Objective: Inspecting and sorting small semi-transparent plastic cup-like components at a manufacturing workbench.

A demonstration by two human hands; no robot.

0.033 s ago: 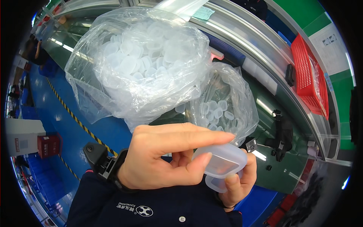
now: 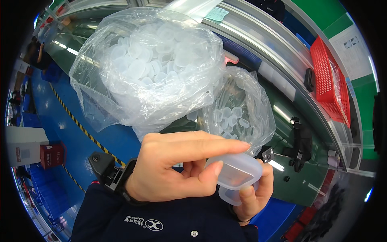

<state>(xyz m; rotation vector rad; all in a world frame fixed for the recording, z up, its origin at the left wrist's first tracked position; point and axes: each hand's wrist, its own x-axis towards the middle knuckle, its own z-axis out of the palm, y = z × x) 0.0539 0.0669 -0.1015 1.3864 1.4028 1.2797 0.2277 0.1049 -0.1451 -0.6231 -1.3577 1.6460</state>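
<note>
Head view: a large clear bag (image 2: 149, 107) and a smaller bag (image 2: 261, 107) lie just beyond. Left hand (image 2: 171, 167) and right hand (image 2: 254, 201) pinch a translucent piece (image 2: 238, 173) between them, broad face toward the camera, long axis roughly sideways.

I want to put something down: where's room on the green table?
There's a patch on the green table between the small black piece and its near edge, and another between the small bag and black gear. It's crowded around the big bag.
</note>
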